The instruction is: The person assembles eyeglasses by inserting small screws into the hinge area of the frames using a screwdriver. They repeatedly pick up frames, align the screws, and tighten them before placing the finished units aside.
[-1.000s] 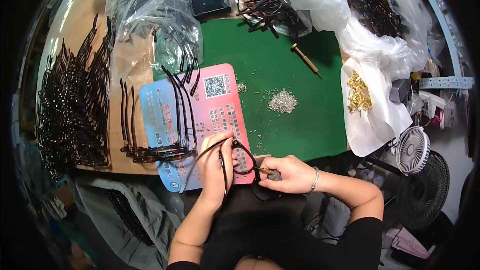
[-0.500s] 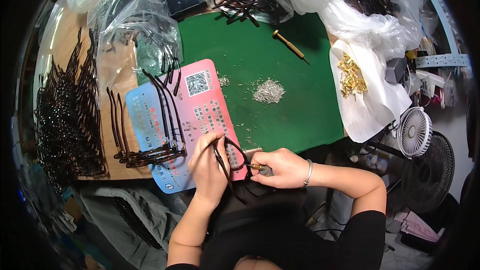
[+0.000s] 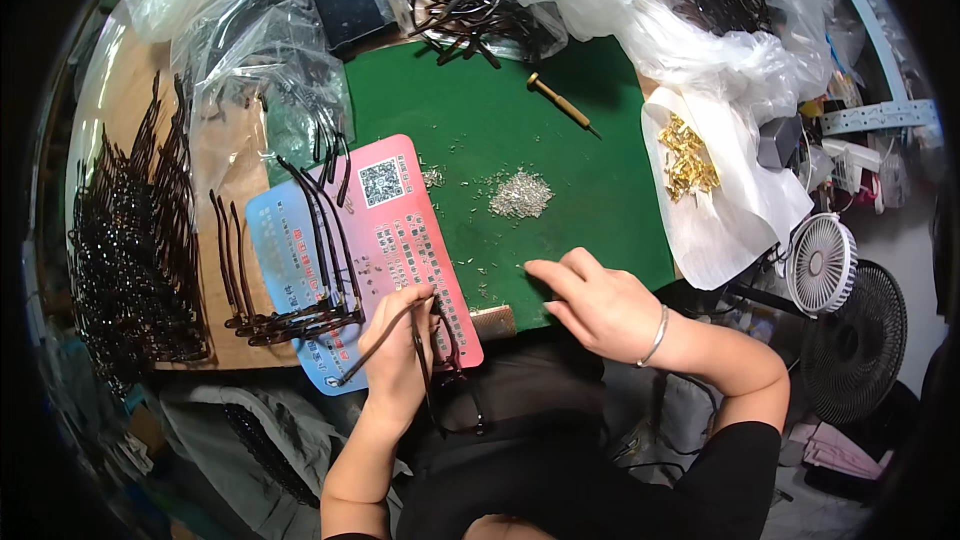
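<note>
Presently: left hand grips glasses over table's front edge.
Judged light, springy, slick; thin rims probably fragile, so hold near the bridge. To the right, right hand hovers at green mat's front edge, forefinger and thumb parted, pinching nothing; palm hidden.

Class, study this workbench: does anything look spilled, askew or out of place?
Mildly, yes. Small silver pieces stray beyond their main pile across the green mat, so they look spilled. The pink-and-blue printed sheet lies at a slant, partly over the mat, which looks askew. Nothing appears plainly damaged.
</note>
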`<state>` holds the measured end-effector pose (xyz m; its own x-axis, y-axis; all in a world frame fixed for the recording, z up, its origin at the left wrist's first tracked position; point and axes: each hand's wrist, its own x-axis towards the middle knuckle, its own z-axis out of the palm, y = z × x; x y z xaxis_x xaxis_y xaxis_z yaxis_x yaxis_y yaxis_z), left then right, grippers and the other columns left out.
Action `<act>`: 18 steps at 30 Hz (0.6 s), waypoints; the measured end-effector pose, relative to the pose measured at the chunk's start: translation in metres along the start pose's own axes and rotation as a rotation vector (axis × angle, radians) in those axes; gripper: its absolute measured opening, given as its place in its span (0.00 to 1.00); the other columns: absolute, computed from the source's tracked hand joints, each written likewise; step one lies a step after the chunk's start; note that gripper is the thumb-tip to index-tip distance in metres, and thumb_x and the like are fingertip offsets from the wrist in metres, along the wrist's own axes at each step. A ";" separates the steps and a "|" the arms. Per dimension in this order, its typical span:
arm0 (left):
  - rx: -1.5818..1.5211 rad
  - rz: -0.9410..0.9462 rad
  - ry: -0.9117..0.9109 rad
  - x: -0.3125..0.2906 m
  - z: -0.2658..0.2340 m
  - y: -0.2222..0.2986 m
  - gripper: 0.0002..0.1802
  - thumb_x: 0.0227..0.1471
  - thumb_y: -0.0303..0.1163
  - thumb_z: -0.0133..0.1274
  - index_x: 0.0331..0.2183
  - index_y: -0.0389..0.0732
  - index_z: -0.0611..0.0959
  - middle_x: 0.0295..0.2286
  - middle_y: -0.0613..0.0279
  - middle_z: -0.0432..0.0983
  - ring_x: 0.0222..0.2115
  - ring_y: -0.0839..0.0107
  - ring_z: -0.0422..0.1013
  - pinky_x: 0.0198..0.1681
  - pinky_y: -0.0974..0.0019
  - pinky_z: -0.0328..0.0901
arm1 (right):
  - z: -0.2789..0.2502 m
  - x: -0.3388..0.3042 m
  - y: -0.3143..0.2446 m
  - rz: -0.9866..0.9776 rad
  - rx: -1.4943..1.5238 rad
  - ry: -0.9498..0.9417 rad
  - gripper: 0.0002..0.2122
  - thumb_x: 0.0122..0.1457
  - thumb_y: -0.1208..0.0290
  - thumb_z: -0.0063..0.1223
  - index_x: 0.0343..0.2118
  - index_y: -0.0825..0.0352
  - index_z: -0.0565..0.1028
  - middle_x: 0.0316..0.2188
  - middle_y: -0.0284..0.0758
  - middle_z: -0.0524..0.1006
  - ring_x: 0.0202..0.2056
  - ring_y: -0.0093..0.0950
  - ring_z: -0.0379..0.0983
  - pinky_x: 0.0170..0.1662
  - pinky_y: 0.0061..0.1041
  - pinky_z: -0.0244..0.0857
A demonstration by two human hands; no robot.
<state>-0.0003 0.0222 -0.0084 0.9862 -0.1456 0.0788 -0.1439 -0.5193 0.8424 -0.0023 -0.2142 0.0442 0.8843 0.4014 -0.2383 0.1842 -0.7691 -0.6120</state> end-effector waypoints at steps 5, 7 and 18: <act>0.099 0.079 0.067 -0.005 0.007 0.004 0.06 0.51 0.18 0.46 0.34 0.34 0.75 0.25 0.57 0.70 0.19 0.73 0.68 0.23 0.73 0.65 | 0.016 0.010 -0.007 -0.054 -0.255 0.153 0.20 0.45 0.75 0.53 0.45 0.60 0.70 0.29 0.37 0.64 0.23 0.28 0.70 0.21 0.26 0.66; 0.123 0.085 0.058 -0.003 0.006 0.002 0.06 0.51 0.17 0.47 0.34 0.33 0.75 0.25 0.57 0.70 0.19 0.73 0.68 0.23 0.73 0.65 | 0.018 0.012 -0.005 -0.079 -0.278 0.157 0.21 0.44 0.75 0.54 0.45 0.59 0.71 0.28 0.36 0.64 0.22 0.27 0.69 0.20 0.25 0.65; 0.098 0.070 0.032 0.001 0.007 0.003 0.07 0.50 0.16 0.46 0.34 0.33 0.74 0.25 0.57 0.70 0.18 0.73 0.68 0.22 0.73 0.65 | 0.024 0.019 -0.007 -0.082 -0.325 0.176 0.24 0.41 0.76 0.55 0.46 0.58 0.71 0.26 0.35 0.64 0.21 0.26 0.68 0.19 0.24 0.65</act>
<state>-0.0007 0.0148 -0.0096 0.9754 -0.1584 0.1535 -0.2181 -0.5887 0.7784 0.0029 -0.1899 0.0261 0.9159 0.3985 -0.0479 0.3591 -0.8670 -0.3455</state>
